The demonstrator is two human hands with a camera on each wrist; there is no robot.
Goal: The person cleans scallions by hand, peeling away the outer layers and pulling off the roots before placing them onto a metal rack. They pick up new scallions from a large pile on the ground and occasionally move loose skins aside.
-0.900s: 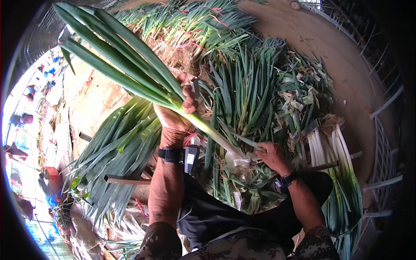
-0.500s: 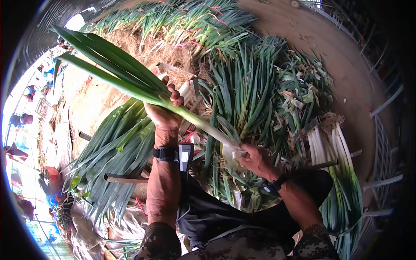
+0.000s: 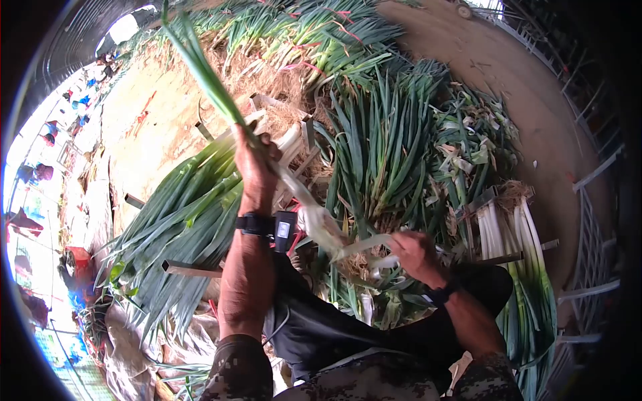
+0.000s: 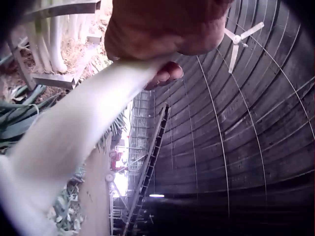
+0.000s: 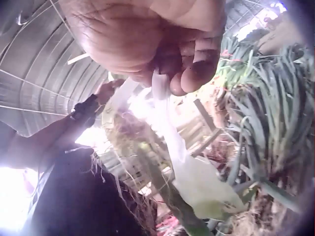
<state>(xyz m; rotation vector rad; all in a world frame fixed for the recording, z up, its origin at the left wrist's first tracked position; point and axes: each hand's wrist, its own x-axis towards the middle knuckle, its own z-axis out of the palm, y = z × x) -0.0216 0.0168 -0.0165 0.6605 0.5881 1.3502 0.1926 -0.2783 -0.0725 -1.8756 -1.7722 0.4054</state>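
Note:
A long green onion stalk slants across the head view, its green leaves up at the left and its roots low near the middle. My left hand grips it where green turns white; in the left wrist view the white shaft runs down from that hand. My right hand pinches a pale strip of outer skin that stretches from the root end. In the right wrist view the right hand holds the thin strip between thumb and fingers, beside the hairy roots.
A leafy pile rests on metal bars at the left. Other onions and loose trimmings lie ahead. White-stemmed onions rest in a metal rack at the right. Tied bundles lie at the back.
The stalk's leaves have swung upright and narrowed in view, while its root end has dropped. My right hand has moved away to the right, with the skin strip now stretched from the stalk.

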